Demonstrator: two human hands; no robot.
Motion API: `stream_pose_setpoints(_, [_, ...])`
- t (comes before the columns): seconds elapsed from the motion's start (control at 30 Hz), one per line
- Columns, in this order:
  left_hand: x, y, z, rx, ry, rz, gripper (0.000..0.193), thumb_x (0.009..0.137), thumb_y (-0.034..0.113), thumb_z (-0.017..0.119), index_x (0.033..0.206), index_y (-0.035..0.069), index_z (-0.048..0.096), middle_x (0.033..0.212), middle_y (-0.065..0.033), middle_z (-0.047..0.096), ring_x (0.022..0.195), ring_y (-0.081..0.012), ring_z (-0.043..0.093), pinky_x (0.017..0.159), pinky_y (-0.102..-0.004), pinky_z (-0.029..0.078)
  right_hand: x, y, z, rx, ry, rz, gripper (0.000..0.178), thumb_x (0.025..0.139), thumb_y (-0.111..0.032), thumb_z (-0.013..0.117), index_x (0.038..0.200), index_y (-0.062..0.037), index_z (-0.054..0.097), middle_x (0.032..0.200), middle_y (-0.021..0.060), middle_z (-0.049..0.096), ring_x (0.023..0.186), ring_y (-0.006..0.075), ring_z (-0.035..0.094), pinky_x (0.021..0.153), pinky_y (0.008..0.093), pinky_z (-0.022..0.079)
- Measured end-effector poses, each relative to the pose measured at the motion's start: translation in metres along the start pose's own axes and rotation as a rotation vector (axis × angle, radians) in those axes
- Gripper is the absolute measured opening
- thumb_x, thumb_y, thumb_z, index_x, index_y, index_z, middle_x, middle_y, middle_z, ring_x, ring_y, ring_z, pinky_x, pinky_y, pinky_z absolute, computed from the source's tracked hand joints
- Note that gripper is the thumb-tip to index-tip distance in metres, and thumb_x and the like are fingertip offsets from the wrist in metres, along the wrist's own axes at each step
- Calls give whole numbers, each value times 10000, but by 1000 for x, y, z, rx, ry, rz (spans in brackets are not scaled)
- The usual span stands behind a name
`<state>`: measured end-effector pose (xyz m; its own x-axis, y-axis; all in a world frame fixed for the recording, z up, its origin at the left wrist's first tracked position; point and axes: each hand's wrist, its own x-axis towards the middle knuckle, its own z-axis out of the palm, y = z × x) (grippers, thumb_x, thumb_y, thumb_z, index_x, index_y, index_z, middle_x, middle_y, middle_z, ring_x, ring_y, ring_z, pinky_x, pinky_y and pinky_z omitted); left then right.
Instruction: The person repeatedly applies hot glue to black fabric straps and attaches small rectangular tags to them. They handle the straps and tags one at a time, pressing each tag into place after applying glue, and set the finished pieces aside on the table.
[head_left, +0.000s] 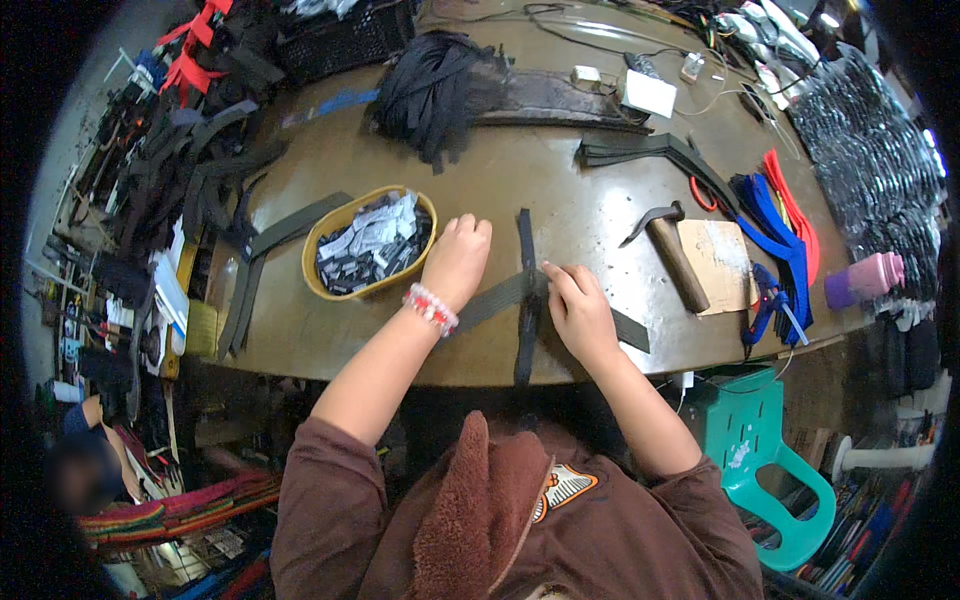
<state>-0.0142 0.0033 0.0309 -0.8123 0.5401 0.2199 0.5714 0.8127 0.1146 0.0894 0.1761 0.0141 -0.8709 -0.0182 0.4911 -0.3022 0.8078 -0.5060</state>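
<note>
My left hand is closed, its fingers curled beside the right rim of a yellow oval basin. Whatever those fingers hold, if anything, is hidden. Inside the basin are many small black pieces and crumpled pale grey wrappers. A narrow black strap lies upright across the table before me, its lower end at the near edge. Crossing under it at a slant is a wider dark strap. My right hand is closed with its fingertips at the crossing, gripping the narrow strap.
Right of my hands lie a hammer, a piece of cardboard, blue straps and a pink-purple bottle. A black strap bundle sits toward the back. A green plastic chair stands at the right below the table.
</note>
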Motion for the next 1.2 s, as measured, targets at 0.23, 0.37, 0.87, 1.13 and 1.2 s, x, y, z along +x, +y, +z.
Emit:
stream_pose_setpoints(0.23, [-39,53,-32,-1888,154,-393,135,902,69,604,1024,12,601,934,-52,655,790,-101,626,674,-224,528,9,-41,-32,1042,105,560,227,863,-23,644,1074,58,623,928,101,678,817,115,635,736,255,531])
stream_pose_setpoints(0.37, [-53,77,-35,-1867,188,-318,154,890,34,605,1043,21,590,981,-60,646,845,-107,618,681,-227,529,10,-49,-35,1075,138,541,213,839,-2,663,1044,49,640,932,95,685,820,118,639,770,247,522])
stream_pose_setpoints(0.87, [-65,82,-52,-1748,121,-216,191,880,7,616,1066,-37,608,1004,-77,647,861,-108,625,751,-245,541,-4,-48,-73,1051,-35,537,157,820,-26,696,957,45,665,920,85,686,821,102,632,736,224,505])
stream_pose_setpoints(1.13, [-67,61,-16,-1688,145,-326,121,887,39,618,989,-25,635,903,-76,660,755,-120,630,699,-257,550,-54,43,-98,289,516,578,214,778,-95,730,882,-40,551,823,5,525,745,104,504,671,256,445])
stream_pose_setpoints(1.2, [-65,45,-1,-1741,205,-477,119,887,61,629,974,-22,632,899,-67,655,755,-114,627,714,-247,539,-81,99,-128,-117,946,647,367,733,-171,791,902,-22,501,815,35,449,736,167,463,700,320,431])
